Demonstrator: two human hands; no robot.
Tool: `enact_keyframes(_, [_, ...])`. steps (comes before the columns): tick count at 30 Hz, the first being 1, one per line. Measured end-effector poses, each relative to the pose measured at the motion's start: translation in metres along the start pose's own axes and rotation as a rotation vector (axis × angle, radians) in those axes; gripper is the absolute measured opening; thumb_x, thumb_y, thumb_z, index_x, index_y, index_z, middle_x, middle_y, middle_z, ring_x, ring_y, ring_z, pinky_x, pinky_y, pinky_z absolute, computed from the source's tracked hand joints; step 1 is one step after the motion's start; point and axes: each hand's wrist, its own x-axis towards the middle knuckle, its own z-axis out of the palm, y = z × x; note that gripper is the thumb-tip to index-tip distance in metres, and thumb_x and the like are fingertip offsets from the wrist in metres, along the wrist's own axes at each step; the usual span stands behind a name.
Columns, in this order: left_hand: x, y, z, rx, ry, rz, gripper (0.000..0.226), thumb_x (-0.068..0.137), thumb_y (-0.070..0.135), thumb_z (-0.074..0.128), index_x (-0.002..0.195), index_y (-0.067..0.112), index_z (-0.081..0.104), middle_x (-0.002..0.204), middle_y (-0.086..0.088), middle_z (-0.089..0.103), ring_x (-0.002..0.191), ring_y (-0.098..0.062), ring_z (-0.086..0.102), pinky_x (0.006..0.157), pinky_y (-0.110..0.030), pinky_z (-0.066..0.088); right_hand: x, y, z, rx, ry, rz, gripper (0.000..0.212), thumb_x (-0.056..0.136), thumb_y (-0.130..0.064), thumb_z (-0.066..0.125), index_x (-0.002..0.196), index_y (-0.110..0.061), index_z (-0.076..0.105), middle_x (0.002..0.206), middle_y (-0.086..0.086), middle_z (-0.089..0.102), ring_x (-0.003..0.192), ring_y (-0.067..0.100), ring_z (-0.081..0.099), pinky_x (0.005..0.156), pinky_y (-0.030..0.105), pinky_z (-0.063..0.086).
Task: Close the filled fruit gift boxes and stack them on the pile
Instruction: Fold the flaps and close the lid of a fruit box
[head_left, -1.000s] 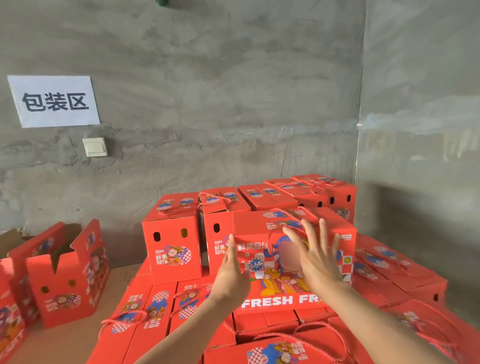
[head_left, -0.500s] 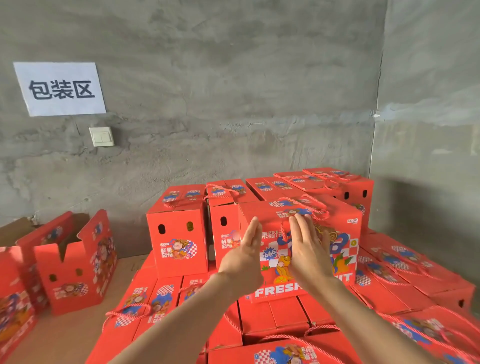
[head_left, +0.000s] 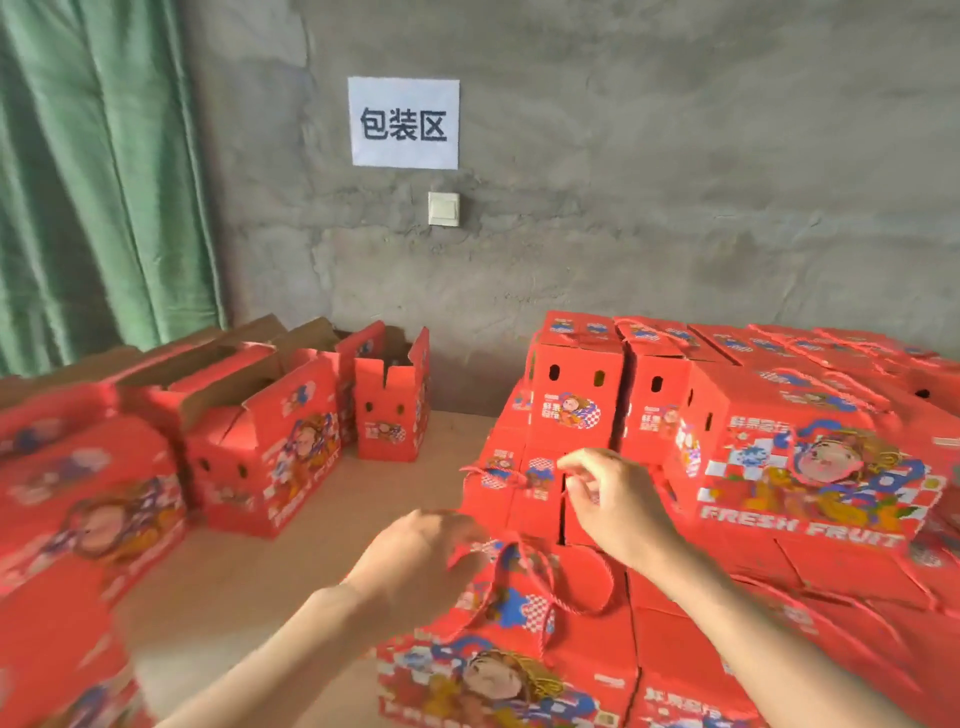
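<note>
Closed gift box (head_left: 810, 467) sits atop the pile (head_left: 779, 587), just right of the right hand (head_left: 613, 504). Long axis runs left-right, FRESH FRUIT face toward camera. Right hand loosely curled, empty. Left hand (head_left: 415, 566) blurred beside a rope handle (head_left: 550, 582); grip unclear. Open boxes (head_left: 270, 441) stand left of it, across a bare tan strip (head_left: 363, 499).
</note>
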Motion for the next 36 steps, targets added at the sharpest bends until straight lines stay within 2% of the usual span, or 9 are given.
enact_keyframes(7, [-0.187,-0.124,-0.1,0.122,0.157,-0.325,0.024,0.091,0.027,0.056,0.112,0.034,0.066,0.111,0.017,0.065,0.104,-0.008,0.06,0.087,-0.025,0.046,-0.06,-0.226,0.181,0.808,-0.689,0.126,0.008,0.086,-0.006,0.056,0.09,-0.008,0.062,0.079,0.008,0.062,0.075,0.023,0.054,0.071,0.036,0.046])
enact_keyframes(12, [-0.284,-0.179,-0.161,0.165,0.291,-0.541,0.026,0.088,0.023,0.062,0.112,0.028,0.068,0.112,0.012,0.067,0.103,-0.015,0.064,0.085,-0.03,0.05,-0.102,-0.328,0.252,0.587,-0.62,-0.048,0.037,0.087,-0.013,0.053,0.123,-0.016,0.057,0.062,-0.017,0.049,0.056,-0.004,0.049,0.058,0.005,0.033])
enact_keyframes(14, [-0.308,-0.199,-0.179,0.152,0.355,-0.564,0.026,0.086,0.021,0.066,0.111,0.026,0.07,0.11,0.009,0.069,0.1,-0.016,0.066,0.083,-0.028,0.049,-0.101,-0.349,0.258,0.551,-0.651,-0.132,0.043,0.091,-0.029,0.05,0.134,-0.028,0.046,0.049,-0.017,0.046,0.049,-0.003,0.046,0.057,0.009,0.034])
enact_keyframes(16, [-0.323,-0.221,-0.192,0.162,0.364,-0.608,0.026,0.086,0.023,0.065,0.112,0.026,0.069,0.113,0.006,0.068,0.104,-0.018,0.064,0.085,-0.029,0.045,-0.095,-0.365,0.263,0.454,-0.761,-0.187,0.045,0.095,-0.049,0.039,0.138,-0.034,0.041,0.069,-0.021,0.059,0.068,-0.005,0.053,0.076,0.02,0.046])
enact_keyframes(18, [-0.326,-0.241,-0.198,0.204,0.312,-0.657,0.032,0.088,0.029,0.062,0.12,0.027,0.063,0.124,0.004,0.062,0.114,-0.021,0.057,0.09,-0.03,0.041,-0.094,-0.374,0.265,0.253,-0.813,-0.219,0.049,0.093,-0.063,0.028,0.118,-0.028,0.053,0.093,-0.002,0.066,0.095,0.017,0.06,0.088,0.037,0.047])
enact_keyframes(20, [-0.327,-0.263,-0.204,0.231,0.232,-0.667,0.042,0.089,0.035,0.06,0.13,0.026,0.055,0.135,0.003,0.053,0.123,-0.02,0.049,0.096,-0.029,0.036,-0.095,-0.384,0.268,0.104,-0.784,-0.196,0.05,0.09,-0.066,0.032,0.093,-0.02,0.05,0.088,0.01,0.063,0.093,0.028,0.06,0.079,0.039,0.047])
enact_keyframes(25, [-0.312,-0.297,-0.204,0.241,0.011,-0.594,0.054,0.092,0.031,0.056,0.142,0.023,0.038,0.147,-0.002,0.035,0.132,-0.021,0.039,0.105,-0.027,0.031,-0.091,-0.381,0.256,0.004,-0.749,-0.058,0.005,0.081,-0.022,0.059,0.084,-0.019,0.057,0.096,0.007,0.066,0.089,0.024,0.062,0.075,0.028,0.049])
enact_keyframes(32, [-0.291,-0.296,-0.191,0.163,-0.038,-0.425,0.045,0.093,0.033,0.055,0.136,0.022,0.048,0.132,-0.003,0.054,0.12,-0.02,0.05,0.095,-0.03,0.04,-0.088,-0.34,0.229,-0.071,-0.748,0.064,0.036,0.078,0.0,0.046,0.106,-0.017,0.06,0.098,0.003,0.057,0.081,0.017,0.051,0.061,0.016,0.04])
enact_keyframes(36, [-0.287,-0.281,-0.182,-0.042,0.104,-0.364,0.032,0.098,0.031,0.045,0.123,0.02,0.06,0.097,-0.003,0.066,0.076,-0.012,0.064,0.063,-0.025,0.044,-0.077,-0.303,0.201,-0.213,-0.768,0.014,0.048,0.073,0.005,0.04,0.108,-0.023,0.057,0.081,-0.009,0.052,0.084,0.014,0.049,0.054,0.011,0.033])
